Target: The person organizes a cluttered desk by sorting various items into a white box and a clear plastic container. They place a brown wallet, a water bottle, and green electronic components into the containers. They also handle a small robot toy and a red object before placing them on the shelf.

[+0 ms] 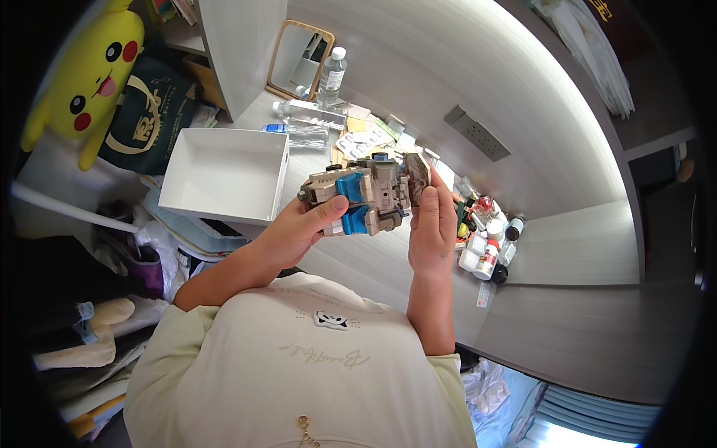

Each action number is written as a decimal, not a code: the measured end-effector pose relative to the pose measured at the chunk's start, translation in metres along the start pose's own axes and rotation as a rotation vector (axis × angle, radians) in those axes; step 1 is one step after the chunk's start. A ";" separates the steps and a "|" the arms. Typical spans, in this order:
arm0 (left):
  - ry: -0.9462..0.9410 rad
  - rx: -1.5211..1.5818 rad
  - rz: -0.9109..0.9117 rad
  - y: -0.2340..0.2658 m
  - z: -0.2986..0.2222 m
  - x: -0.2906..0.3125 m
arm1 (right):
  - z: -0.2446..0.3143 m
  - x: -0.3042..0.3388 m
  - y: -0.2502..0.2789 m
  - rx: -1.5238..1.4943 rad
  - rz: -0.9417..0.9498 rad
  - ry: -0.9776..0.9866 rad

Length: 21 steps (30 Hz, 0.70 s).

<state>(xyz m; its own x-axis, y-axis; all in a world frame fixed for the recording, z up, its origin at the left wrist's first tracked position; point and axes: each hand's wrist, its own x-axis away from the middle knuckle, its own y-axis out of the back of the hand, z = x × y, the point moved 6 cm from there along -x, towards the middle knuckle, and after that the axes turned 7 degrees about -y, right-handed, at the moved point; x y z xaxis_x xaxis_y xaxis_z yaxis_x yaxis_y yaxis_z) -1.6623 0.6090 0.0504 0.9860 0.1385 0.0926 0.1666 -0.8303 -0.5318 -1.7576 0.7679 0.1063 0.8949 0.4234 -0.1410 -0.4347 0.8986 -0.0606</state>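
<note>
Above the desk I hold a toy vehicle or transforming robot [385,187], tan-grey with bright blue panels and small dark wheels. My left hand [306,224] grips its left end, the thumb lying across a blue panel. At the toy's other end, my right hand [433,216] is closed on a brownish flat part that stands up from the body, thumb on the near face. Most fingers of both hands are hidden behind the toy. Left of it an open white box [224,168] rests at the desk's edge, its visible inside bare.
Plastic bottles [331,78] and a framed mirror [301,60] are at the back, near scattered papers [362,138]. Several small jars and bottles [489,254] crowd the right side. A socket strip [478,133] is on the wall. A yellow plush toy [89,82] stands far left.
</note>
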 end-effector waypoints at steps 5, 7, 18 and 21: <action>0.007 0.006 -0.002 -0.001 0.000 -0.001 | 0.008 0.000 0.002 0.274 -0.094 0.190; 0.003 -0.004 -0.001 0.000 0.000 -0.001 | 0.018 0.004 -0.001 0.417 -0.134 0.242; -0.001 -0.004 0.015 0.003 -0.001 -0.004 | 0.032 0.016 -0.007 0.902 -0.222 0.443; -0.007 0.004 0.013 0.001 -0.003 -0.004 | 0.033 0.017 -0.008 0.935 -0.243 0.477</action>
<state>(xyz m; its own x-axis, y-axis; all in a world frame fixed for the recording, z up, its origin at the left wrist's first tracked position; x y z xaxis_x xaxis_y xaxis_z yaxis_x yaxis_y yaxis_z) -1.6660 0.6060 0.0521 0.9881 0.1314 0.0800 0.1538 -0.8298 -0.5364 -1.7352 0.7715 0.1365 0.7270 0.3147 -0.6102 0.1799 0.7704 0.6117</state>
